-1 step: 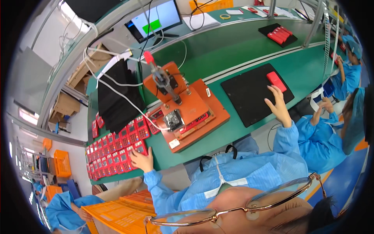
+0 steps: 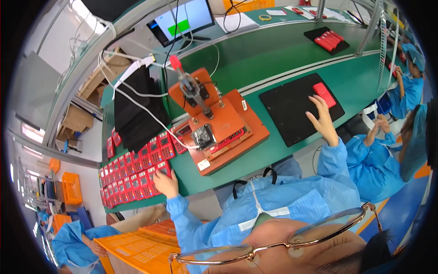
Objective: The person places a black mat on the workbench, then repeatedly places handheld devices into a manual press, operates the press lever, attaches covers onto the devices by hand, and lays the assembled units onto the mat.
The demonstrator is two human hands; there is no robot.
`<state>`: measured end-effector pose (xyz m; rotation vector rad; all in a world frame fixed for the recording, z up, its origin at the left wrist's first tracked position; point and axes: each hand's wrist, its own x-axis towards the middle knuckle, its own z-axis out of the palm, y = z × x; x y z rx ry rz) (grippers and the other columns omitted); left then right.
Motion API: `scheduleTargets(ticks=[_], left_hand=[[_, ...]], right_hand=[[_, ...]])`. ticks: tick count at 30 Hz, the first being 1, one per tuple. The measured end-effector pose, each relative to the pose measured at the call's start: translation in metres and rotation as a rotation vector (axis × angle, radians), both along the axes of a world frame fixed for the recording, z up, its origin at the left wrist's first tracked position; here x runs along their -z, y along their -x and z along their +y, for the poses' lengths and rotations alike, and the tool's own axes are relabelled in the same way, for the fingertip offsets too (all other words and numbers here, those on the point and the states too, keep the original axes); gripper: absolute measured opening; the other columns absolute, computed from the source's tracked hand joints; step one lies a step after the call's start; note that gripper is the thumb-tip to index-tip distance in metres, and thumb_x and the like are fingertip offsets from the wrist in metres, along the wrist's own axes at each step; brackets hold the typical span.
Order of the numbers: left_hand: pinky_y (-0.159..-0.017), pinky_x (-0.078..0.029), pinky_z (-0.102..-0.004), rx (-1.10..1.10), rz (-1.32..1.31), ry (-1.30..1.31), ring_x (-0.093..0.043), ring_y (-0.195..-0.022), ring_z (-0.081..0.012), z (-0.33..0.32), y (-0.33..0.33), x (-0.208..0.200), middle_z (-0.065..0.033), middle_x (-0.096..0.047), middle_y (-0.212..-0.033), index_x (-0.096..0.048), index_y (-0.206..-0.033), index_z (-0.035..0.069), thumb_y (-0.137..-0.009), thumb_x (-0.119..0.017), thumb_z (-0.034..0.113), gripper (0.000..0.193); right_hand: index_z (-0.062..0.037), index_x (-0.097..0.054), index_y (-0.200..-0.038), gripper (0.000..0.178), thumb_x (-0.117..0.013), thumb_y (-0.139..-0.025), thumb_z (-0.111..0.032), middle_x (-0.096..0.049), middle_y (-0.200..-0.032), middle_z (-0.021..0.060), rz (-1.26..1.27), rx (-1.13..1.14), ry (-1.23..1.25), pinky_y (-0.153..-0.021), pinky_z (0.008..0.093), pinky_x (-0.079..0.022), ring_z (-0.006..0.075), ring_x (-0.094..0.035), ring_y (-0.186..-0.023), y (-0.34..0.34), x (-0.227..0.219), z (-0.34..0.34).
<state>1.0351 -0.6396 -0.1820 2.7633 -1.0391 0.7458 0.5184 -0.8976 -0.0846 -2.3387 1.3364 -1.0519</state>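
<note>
The mat [image 2: 292,107] at three o'clock looked like matt black rubber. The red device [image 2: 324,94] on it was smooth plastic. The orange press [image 2: 219,123] looked hard and shiny.

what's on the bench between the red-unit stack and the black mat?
The orange press jig stands between the red units and the black mat, head view.

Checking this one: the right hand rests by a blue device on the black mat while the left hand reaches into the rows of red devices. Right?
Not quite. In the head view the device by the right hand on the black mat is red, not blue. The left hand does reach into the rows of red devices.
</note>
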Motion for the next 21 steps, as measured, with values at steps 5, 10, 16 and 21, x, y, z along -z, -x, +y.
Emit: scheduleTargets(ticks=[5, 10, 16, 21], left_hand=[[-0.062, -0.052, -0.0384, -0.01, 0.194, -0.066, -0.064, -0.071, -0.0306, 0.007, -0.029, -0.016, -0.0165, -0.063, -0.075, -0.054, -0.096, -0.003, -0.085, -0.058, 0.021, 0.027], [-0.078, -0.049, -0.0281, 0.583, 1.288, 0.953, -0.06, -0.087, -0.0154, 0.023, 0.052, -0.079, -0.0064, -0.063, -0.097, -0.059, -0.107, 0.003, -0.087, -0.058, 0.01, 0.021], [-0.076, -0.047, -0.0298, 0.993, 0.863, 0.732, -0.055, -0.089, -0.0186, -0.03, 0.175, -0.095, -0.0087, -0.056, -0.097, -0.059, -0.104, 0.002, -0.072, -0.07, 0.004, 0.035], [-0.078, -0.045, -0.0361, 0.822, 0.759, 0.689, -0.053, -0.095, -0.027, -0.078, 0.113, -0.066, -0.011, -0.055, -0.095, -0.06, -0.097, 0.002, -0.062, -0.082, 0.022, 0.047]], right_hand=[[-0.0056, -0.051, -0.122, 0.045, -0.063, -0.08, -0.01, -0.044, -0.128, 0.0163, -0.1, -0.458, 0.061, -0.099, 0.0391, -0.037, 0.0346, -0.042, -0.12, -0.093, -0.04, 0.037], [-0.0009, -0.045, -0.129, 0.066, -0.075, -0.074, -0.02, -0.046, -0.128, 0.0165, -0.331, -0.863, -0.325, -0.099, 0.0388, -0.037, 0.0309, -0.045, -0.119, -0.164, -0.005, 0.113], [-0.0001, -0.043, -0.128, 0.048, -0.063, -0.085, -0.008, -0.054, -0.12, 0.0106, -1.017, -0.879, -0.92, -0.089, 0.0367, -0.048, 0.0186, -0.052, -0.111, -0.209, 0.043, 0.173], [-0.0032, -0.032, -0.136, 0.05, -0.049, -0.094, -0.024, -0.047, -0.123, 0.0152, -1.213, -0.928, -1.008, -0.082, 0.0402, -0.052, 0.0251, -0.053, -0.107, -0.14, 0.035, 0.103]])
